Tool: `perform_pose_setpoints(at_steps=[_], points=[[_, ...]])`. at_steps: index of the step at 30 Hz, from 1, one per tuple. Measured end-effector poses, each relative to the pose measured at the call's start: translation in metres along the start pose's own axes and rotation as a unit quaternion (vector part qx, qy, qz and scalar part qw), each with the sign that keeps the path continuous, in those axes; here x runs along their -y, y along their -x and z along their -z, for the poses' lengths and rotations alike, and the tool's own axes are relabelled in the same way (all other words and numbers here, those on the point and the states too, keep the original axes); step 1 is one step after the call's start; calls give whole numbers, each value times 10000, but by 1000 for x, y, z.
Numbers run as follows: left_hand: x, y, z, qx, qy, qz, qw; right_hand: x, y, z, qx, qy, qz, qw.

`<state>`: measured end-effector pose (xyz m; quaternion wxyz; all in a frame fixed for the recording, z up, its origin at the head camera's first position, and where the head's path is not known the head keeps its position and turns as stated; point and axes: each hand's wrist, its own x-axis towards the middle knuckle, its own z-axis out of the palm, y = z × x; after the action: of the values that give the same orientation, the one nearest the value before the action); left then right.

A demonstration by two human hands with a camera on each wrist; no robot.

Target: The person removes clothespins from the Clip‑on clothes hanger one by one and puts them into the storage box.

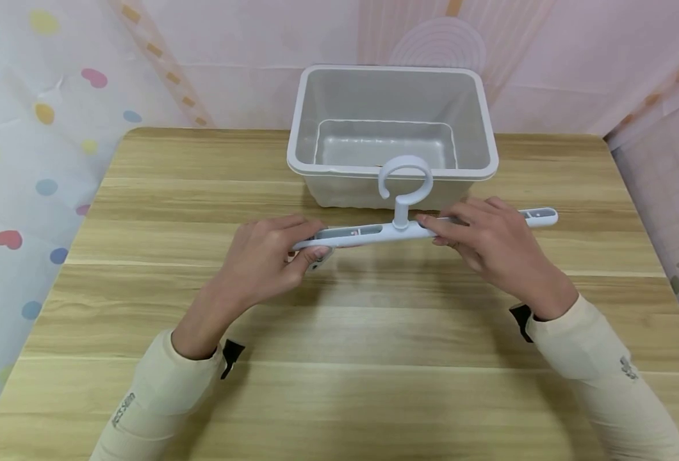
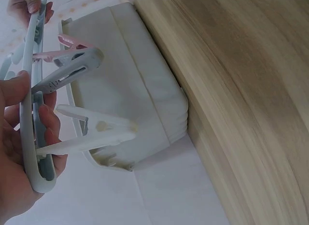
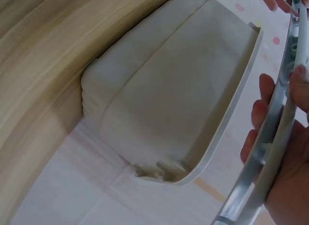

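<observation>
Both hands hold a pale blue-white plastic clip hanger roughly level above the table, its round hook pointing up. My left hand grips the bar near its left end, thumb on one side and fingers on the other. My right hand pinches the bar just right of the hook, and the bar's right end sticks out past it. Below the left half, a pink clothespin, a grey clothespin and a white clothespin hang from the bar in the left wrist view.
A light grey plastic bin stands at the back of the wood-grain table, close behind the hanger. The hook overlaps the bin's front rim in the head view. Patterned cloth covers the wall behind the table.
</observation>
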<state>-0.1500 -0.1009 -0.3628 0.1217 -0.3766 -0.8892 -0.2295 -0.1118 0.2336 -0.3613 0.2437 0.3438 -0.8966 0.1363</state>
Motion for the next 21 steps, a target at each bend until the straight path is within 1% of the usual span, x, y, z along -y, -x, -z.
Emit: perform_pose_setpoints(at_steps=[2,4,8,11,17,21], points=[[0,0,0,26,34,18,10000,-1,1,1,-157,-113,141,9997],[-1,0,1,66,73,41,9999,-3,2,2,-229,-159,232,9993],[-1,-1,2,148,124,54,9998,-4,3,4,-189,-144,356,9991],[-1,0,1,149,143,31,9998,-5,4,5,-163,-153,446,9988],[-2,1,0,95,146,-46,9998,-8,5,5,-165,-242,490,9984],[-3,0,-1,95,121,-71,9999,-9,7,4,-341,-132,518,9980]])
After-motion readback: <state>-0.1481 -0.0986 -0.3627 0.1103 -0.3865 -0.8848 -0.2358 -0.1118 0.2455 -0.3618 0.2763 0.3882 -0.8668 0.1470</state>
